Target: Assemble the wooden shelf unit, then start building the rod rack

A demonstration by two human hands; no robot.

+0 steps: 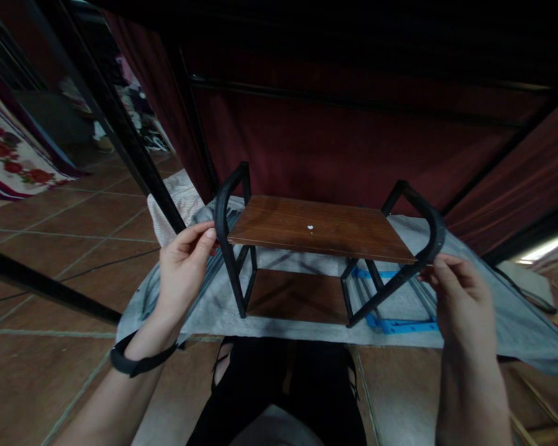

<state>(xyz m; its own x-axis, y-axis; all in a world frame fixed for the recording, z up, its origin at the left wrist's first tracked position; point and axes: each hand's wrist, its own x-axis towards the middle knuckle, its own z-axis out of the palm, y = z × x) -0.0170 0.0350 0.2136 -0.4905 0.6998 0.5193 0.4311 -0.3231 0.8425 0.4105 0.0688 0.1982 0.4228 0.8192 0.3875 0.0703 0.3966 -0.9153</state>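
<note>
The small two-tier rack of brown wooden boards (318, 228) stands straight in front of me on a rumpled grey cloth (493, 310) spread over the reddish tiled floor (74, 248). Its long axis runs left to right across my view, so one end falls to each hand. My left hand (183, 263) is closed on the left black metal loop frame (223, 214) near its top corner, thumb above and fingertips curled against the bar, with the wrist cocked up and a black wristband (130, 362) low on the forearm. My right hand (458, 297) pinches the right black metal loop frame (434, 238) at its outer curve with narrow fingertips, palm turned inward. Both hands sit at about the height of the upper board, and neither is noticeably nearer than the other. The lower brown board (297, 294) lies between the frames just above the cloth. Flat blue plastic strips (402, 325) lie on the cloth beside the right frame's feet, and a dark maroon curtain (353, 142) hangs behind.
</note>
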